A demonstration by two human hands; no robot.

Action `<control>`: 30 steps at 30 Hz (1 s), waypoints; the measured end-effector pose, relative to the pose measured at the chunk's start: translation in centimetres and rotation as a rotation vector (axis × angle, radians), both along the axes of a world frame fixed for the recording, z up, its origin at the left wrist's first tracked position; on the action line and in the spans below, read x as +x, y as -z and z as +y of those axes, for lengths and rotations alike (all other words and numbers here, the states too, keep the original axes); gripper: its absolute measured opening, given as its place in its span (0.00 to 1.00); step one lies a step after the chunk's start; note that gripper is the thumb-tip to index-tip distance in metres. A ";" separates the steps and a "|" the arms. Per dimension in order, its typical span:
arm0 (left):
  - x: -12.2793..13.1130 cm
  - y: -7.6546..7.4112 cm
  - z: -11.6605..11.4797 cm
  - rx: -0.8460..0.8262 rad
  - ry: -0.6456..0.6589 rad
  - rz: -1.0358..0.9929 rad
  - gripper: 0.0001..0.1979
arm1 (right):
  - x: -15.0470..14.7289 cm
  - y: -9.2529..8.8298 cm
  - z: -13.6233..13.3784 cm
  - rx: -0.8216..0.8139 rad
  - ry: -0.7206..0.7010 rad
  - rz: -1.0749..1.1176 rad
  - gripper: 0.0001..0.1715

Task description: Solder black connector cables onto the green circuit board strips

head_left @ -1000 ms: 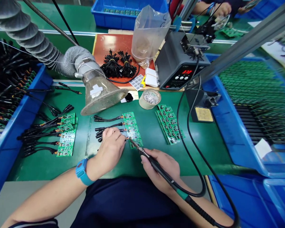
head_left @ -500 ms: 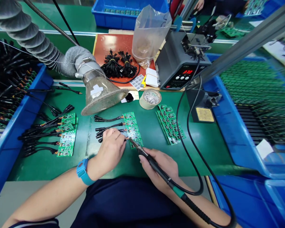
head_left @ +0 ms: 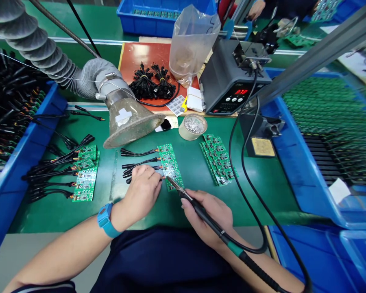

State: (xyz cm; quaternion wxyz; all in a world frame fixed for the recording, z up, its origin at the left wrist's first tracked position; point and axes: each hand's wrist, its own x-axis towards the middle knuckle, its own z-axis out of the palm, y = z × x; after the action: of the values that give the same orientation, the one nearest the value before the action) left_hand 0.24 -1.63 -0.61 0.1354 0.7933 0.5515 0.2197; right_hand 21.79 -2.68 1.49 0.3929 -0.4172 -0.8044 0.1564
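Observation:
My right hand [head_left: 209, 213] is wrapped round a soldering iron [head_left: 198, 207], whose tip touches or nearly touches the near left edge of a green circuit board panel [head_left: 171, 160]. Several short black cables [head_left: 142, 151] run leftward from that panel. My left hand [head_left: 144, 187], a blue strap on its wrist, is closed at the panel's left edge over the nearest cable. Its fingertips are mostly hidden, with coloured wire ends just showing beside them. To the left lie boards with cables attached [head_left: 87, 179]; bare board panels [head_left: 219, 158] lie stacked at the right.
A fume extraction hood [head_left: 131, 122] hangs over the left middle. Behind the panel stand a round tub of metal shavings [head_left: 192, 127] and a soldering station [head_left: 234, 81]. Blue bins [head_left: 311, 162] flank the bench. The iron's black cord [head_left: 245, 175] loops across the right. A co-worker's hand [head_left: 256, 9] shows far back.
My right hand and the soldering iron have shifted slightly right and down, the iron's cord moving with them. My left hand stays at the same spot on the panel's edge.

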 end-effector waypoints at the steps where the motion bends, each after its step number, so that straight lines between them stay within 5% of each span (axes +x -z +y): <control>1: 0.0 0.0 0.0 0.002 0.005 -0.005 0.08 | 0.0 0.0 0.0 0.000 -0.005 0.003 0.08; 11: -0.7 0.2 0.9 0.023 0.120 -0.102 0.07 | -0.3 0.1 0.2 -0.043 -0.001 -0.015 0.07; 30: -0.7 -0.2 1.6 -0.059 0.128 -0.126 0.07 | -0.1 -0.2 0.1 -0.108 0.026 0.000 0.07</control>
State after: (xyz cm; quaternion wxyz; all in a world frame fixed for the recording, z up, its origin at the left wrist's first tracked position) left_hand -0.48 0.00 -0.37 0.2068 0.8072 0.4961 0.2440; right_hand 21.67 -2.53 1.69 0.3719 -0.4484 -0.7892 0.1944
